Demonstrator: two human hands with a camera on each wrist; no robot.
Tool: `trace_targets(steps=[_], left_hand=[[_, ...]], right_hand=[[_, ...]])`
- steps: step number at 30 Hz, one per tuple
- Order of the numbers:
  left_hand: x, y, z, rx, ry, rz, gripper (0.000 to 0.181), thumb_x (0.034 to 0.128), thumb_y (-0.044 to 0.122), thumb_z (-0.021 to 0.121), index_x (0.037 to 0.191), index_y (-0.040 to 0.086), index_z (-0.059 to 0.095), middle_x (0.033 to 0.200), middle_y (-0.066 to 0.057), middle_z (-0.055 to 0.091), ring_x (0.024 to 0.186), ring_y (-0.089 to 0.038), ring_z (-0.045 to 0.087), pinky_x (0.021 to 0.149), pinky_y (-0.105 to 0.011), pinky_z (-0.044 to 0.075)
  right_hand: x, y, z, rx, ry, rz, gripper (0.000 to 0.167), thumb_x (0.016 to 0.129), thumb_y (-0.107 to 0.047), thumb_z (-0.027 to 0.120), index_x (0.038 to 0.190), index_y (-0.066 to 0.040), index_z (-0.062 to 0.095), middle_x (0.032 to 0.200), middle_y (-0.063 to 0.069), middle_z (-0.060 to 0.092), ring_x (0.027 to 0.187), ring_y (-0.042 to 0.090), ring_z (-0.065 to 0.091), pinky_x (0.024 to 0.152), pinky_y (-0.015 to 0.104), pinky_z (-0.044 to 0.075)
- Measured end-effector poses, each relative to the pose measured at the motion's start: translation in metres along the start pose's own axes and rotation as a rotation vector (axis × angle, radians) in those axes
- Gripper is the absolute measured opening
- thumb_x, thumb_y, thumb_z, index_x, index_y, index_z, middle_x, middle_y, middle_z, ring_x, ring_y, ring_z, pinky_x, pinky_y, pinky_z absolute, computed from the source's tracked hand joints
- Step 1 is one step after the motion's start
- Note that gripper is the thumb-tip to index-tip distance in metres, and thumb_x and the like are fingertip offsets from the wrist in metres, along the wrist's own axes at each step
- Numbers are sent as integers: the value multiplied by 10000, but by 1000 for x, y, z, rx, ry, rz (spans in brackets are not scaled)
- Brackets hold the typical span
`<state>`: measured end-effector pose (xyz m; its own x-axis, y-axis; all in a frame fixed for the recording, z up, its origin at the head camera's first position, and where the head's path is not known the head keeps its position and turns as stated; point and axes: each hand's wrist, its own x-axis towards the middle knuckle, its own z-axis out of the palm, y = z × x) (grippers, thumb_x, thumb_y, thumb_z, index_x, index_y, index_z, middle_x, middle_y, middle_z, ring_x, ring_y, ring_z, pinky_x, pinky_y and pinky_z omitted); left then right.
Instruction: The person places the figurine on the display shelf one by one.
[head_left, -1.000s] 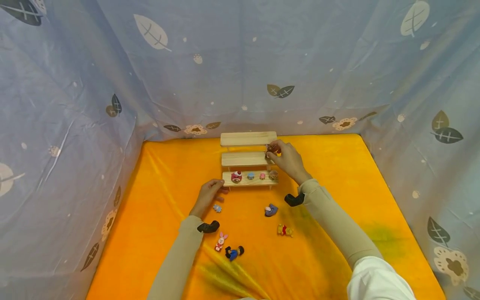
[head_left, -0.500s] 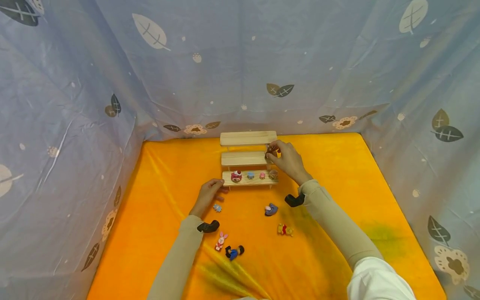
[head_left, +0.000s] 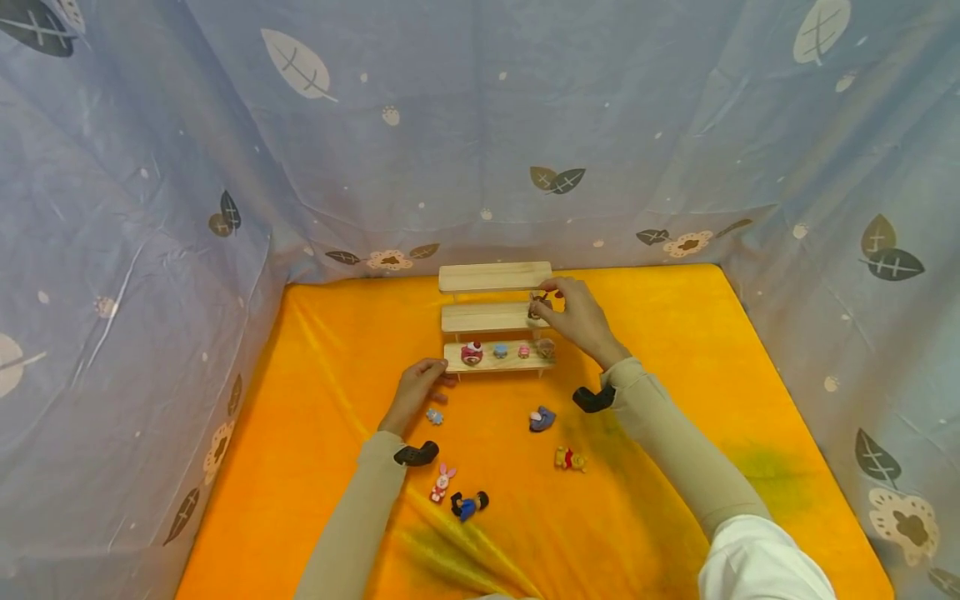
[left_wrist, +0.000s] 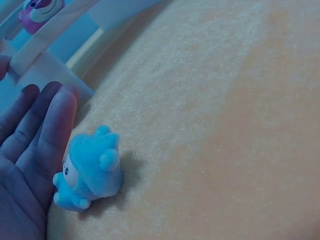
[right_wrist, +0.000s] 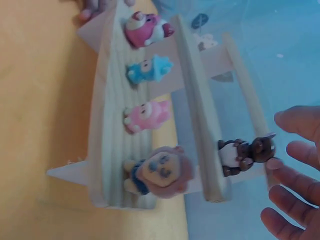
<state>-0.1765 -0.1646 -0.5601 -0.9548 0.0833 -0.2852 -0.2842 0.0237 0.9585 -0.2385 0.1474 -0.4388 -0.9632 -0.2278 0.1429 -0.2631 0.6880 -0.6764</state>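
A three-tier wooden display shelf [head_left: 495, 317] stands ahead. At the right end of its middle tier is a dark brown figurine with a white front [right_wrist: 242, 154], upright. My right hand [head_left: 581, 321] is around its head, thumb and fingers spread apart; one fingertip [right_wrist: 274, 164] is close to the head, and contact is unclear. My left hand [head_left: 418, 387] rests at the left end of the bottom tier, a digit touching its corner and the other fingers extended below. A small light-blue figurine [left_wrist: 90, 170] lies on the cloth beside those fingers.
On the bottom tier are a magenta bear [right_wrist: 147, 29], a blue figurine [right_wrist: 149, 70], a pink one [right_wrist: 147, 116] and a tan-maned one [right_wrist: 162, 172]. On the orange cloth [head_left: 337, 500] lie a grey-blue figurine [head_left: 542, 419], yellow bear [head_left: 570, 460], pink-eared figurine [head_left: 442, 483] and blue-clothed figurine [head_left: 469, 505].
My right hand has eased slightly away from the brown figurine, its fingers parting, and more of the figurine shows on the middle tier. The left hand has stayed in place.
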Motion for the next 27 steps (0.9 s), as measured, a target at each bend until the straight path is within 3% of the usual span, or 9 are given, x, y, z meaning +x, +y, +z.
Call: trace_targets(steps=[11,16,22,27], left_hand=[[-1,1,0,2,-2,5,350,1041,332,584,1193,26,661,964,-66,765,796,-126,723,628,-267,623],[1,1,1,7,1,6,345,1041,330,584,1187,26,658,960,-62,764,791,-125,719,634,-269,625],[2,0,1,-2,0,4,336,1041,323,588,1188,29,656,922,-26,757,778,-120,715,626,-270,624],[3,-1,0,-11,-1,6,343,1036,332,595,1185,29,655,913,-6,757,781,-112,717,627,-268,623]], right_hand=[[-6,-18,-14,169,77,-90,384,983,-211,686,1316,-34,612,1262,148,627,1088,304,583,955,529,519],[-13,-30,-22,203,69,-126,364,993,-242,676,1304,-62,618,1225,131,635,1065,286,587,959,538,523],[-23,-44,-27,215,68,-156,315,995,-256,674,1257,-85,644,1039,91,632,956,227,590,900,449,542],[-33,-50,-30,220,33,-176,256,1008,-281,653,1206,-120,674,1040,44,669,917,173,603,853,393,544]])
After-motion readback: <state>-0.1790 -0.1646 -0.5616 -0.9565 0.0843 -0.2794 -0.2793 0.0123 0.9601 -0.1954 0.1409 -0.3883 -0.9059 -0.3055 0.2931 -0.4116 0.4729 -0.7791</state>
